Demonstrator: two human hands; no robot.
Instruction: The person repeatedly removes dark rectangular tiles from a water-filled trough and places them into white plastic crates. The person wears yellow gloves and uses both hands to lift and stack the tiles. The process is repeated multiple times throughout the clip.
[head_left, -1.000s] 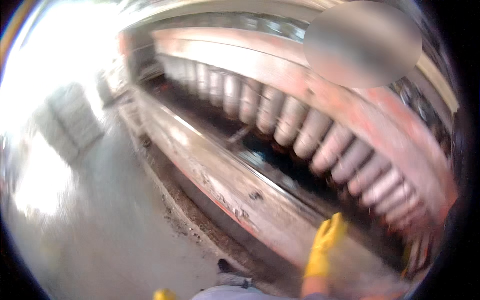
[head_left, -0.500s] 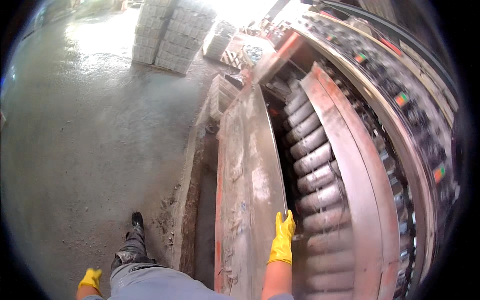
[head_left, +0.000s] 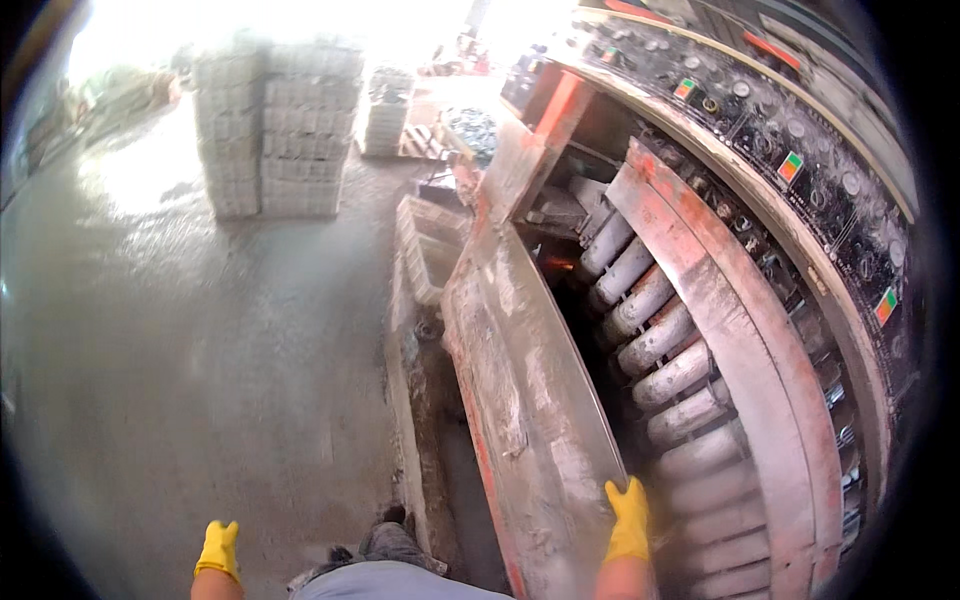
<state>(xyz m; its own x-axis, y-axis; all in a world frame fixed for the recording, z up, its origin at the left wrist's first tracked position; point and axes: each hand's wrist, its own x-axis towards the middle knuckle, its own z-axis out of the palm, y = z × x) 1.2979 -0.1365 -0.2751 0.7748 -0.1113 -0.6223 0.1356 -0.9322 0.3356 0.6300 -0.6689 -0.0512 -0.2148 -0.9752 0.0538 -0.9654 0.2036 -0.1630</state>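
Observation:
My right hand (head_left: 628, 522), in a yellow rubber glove, is at the upper edge of a long, dirty metal side panel (head_left: 530, 390). Its thumb lies on the near side and the fingers go over toward the rollers, closed loosely about the edge. Beyond the panel runs a row of grey, grimy rollers (head_left: 655, 340). Low on the left, my left hand (head_left: 217, 550), gloved in the same yellow, hangs over the wet floor (head_left: 200, 400). Nothing shows in it, and its thumb and fingers are apart.
A worn red-and-grey beam (head_left: 735, 310) flanks the rollers. Farther right stands a panel of dials and coloured switches (head_left: 790, 165). Tall block stacks (head_left: 305, 130) rise at the back left. A pale crate (head_left: 428, 255) sits by the machine. A low concrete curb (head_left: 410, 400) borders the trough.
The view has turned, with the stacks more upright and farther left. My right hand stays at the panel's edge; my left hand has swung forward. My leg has shifted with a step.

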